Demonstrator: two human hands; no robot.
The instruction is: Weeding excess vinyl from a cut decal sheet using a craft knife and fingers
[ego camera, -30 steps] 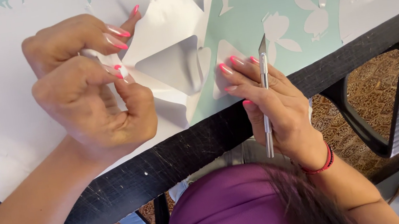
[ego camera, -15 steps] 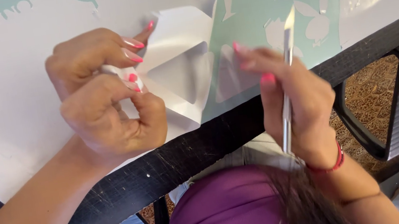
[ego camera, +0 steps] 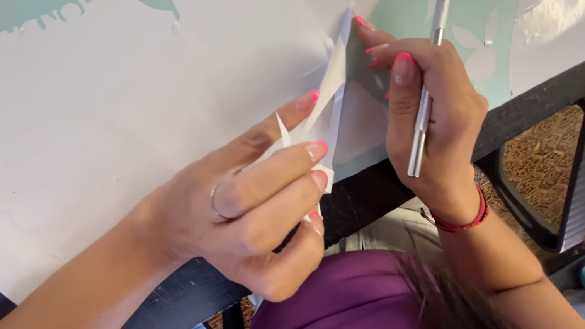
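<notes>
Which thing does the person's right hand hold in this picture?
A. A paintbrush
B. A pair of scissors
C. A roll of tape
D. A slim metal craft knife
D: the right hand grips a slim metal craft knife with its blade pointing up over the white and green sheet, while the left hand pinches the peeled strip.

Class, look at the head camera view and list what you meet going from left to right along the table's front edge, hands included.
Left hand → peeled strip of white vinyl → right hand → silver craft knife → red wristband → black table leg.
</notes>
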